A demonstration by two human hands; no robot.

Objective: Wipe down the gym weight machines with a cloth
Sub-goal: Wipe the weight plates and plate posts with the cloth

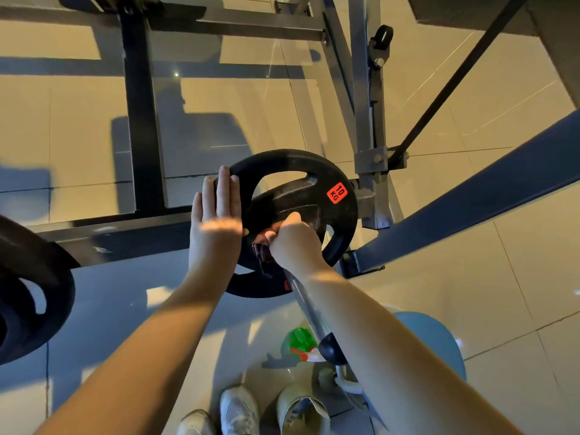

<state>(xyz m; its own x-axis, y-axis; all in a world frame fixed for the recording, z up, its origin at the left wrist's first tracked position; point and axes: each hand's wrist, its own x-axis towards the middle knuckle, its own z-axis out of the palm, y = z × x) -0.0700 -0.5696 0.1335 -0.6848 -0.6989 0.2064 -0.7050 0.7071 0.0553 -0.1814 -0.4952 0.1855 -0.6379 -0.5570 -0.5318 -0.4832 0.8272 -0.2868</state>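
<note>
While tiles (470, 277) gleam below, your flat left hand (216, 221) braces the "10 KG" plate (295, 183); right hand (293, 240) clutches cloth (262, 246).

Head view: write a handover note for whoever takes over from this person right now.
Left hand: flat, fingers straight against the rim of the 10 kg plate.
Right hand: grips the cloth, pressed to the plate's hub by the bar.
Spray bottle: on the floor under the bar.
Done: this plate is being wiped; how much is clean cannot be told.
Left: rest of this plate, stacked plates at far left, frame.
</note>
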